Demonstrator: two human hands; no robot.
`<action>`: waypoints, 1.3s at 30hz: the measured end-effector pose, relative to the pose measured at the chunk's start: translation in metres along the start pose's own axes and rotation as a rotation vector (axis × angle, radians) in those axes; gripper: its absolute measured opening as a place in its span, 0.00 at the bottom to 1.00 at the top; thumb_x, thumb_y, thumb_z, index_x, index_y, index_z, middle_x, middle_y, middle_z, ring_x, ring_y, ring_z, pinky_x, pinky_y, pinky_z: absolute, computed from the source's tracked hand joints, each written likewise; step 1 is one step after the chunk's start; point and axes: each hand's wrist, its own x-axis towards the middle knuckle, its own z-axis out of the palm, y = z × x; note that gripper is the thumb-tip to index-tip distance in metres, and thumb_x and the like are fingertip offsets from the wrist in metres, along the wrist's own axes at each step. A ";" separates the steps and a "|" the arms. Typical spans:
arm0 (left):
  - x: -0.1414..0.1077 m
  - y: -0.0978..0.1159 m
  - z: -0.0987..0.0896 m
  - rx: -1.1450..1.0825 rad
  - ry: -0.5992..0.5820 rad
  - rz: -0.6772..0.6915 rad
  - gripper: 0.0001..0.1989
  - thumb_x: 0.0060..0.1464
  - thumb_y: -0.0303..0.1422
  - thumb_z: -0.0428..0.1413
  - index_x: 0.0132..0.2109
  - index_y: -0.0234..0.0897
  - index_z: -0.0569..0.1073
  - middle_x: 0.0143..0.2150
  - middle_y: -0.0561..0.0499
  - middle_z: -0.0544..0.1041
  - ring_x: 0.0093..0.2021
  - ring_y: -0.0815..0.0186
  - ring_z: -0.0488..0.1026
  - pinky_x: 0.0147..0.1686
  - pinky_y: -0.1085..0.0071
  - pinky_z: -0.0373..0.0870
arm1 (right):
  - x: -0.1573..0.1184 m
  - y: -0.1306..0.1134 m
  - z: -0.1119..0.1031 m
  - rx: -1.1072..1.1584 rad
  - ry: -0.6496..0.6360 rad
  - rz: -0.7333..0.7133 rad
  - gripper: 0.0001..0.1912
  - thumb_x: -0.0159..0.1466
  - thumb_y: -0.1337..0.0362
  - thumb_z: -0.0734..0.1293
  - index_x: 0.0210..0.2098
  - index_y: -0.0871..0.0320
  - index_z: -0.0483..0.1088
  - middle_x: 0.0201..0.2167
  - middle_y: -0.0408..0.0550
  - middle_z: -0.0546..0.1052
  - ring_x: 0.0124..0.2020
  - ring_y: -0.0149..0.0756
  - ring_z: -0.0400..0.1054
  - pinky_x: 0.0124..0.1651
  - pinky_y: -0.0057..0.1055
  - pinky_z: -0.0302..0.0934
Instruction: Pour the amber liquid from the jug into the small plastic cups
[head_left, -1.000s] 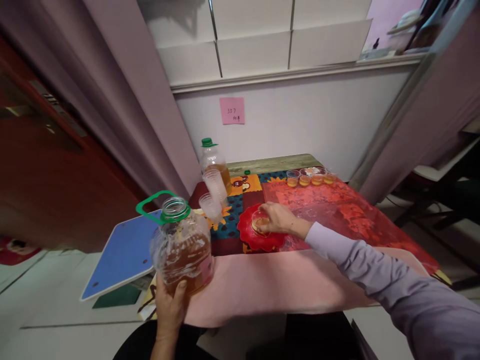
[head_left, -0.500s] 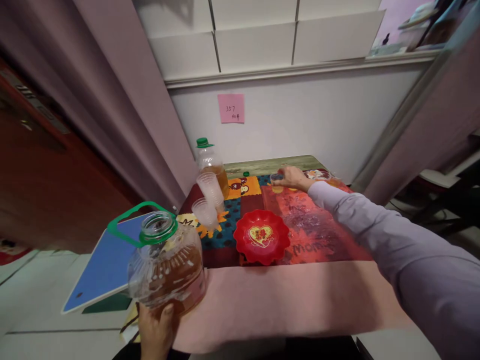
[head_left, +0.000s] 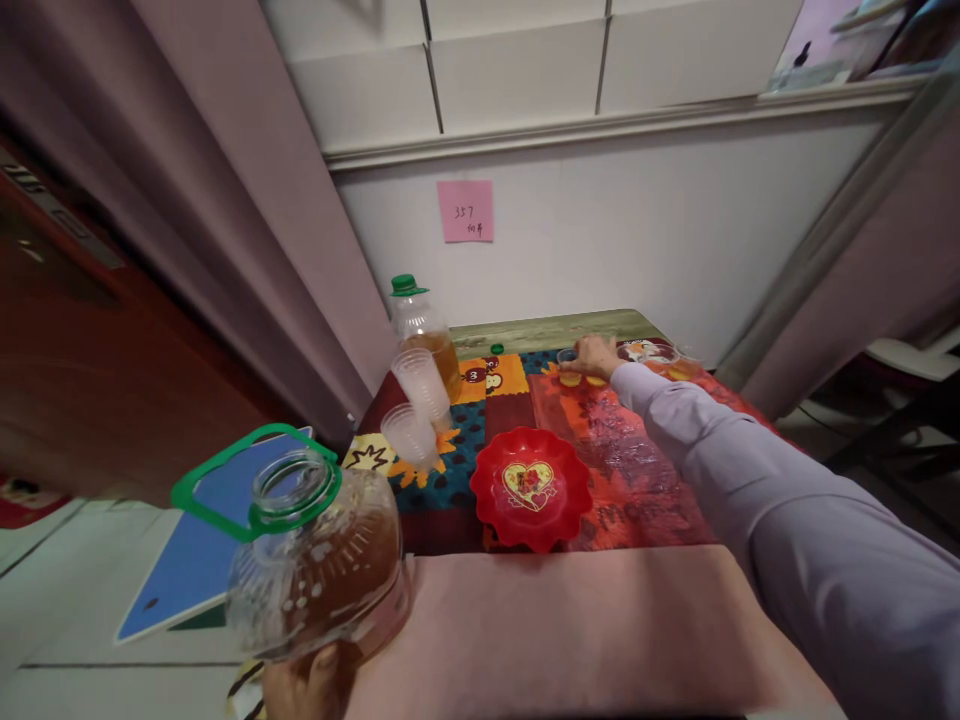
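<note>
Amber-filled cup [head_left: 569,370] has left the red bowl [head_left: 532,490].

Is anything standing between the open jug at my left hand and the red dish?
Nothing visible stands between the open jug at your left hand and the red dish; only flat table covering shows. The stacked clear cups look slightly farther back, so I'd mind those.

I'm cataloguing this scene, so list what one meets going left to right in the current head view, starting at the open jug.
Open jug, green-capped jug, red dish, right hand, cups at the right end.
</note>
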 end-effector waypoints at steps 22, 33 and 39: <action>-0.017 0.005 0.009 -0.201 -0.007 -0.106 0.41 0.48 0.71 0.66 0.48 0.39 0.84 0.45 0.36 0.85 0.53 0.37 0.84 0.66 0.38 0.74 | -0.026 -0.027 -0.013 0.072 0.145 -0.067 0.40 0.72 0.43 0.73 0.70 0.68 0.74 0.69 0.76 0.78 0.71 0.70 0.71 0.76 0.67 0.53; -0.024 0.008 0.015 -0.297 -0.042 -0.069 0.44 0.53 0.67 0.68 0.64 0.38 0.78 0.58 0.33 0.83 0.62 0.36 0.82 0.67 0.40 0.74 | -0.146 -0.214 -0.037 0.472 0.071 -1.035 0.14 0.70 0.64 0.76 0.55 0.49 0.87 0.58 0.50 0.87 0.54 0.47 0.83 0.56 0.39 0.75; -0.020 0.020 0.016 -0.299 -0.065 0.004 0.50 0.55 0.67 0.67 0.72 0.36 0.74 0.65 0.32 0.82 0.67 0.37 0.80 0.69 0.43 0.73 | -0.168 -0.252 -0.035 0.054 -0.075 -0.912 0.15 0.75 0.71 0.67 0.49 0.57 0.87 0.56 0.59 0.88 0.56 0.51 0.84 0.55 0.37 0.74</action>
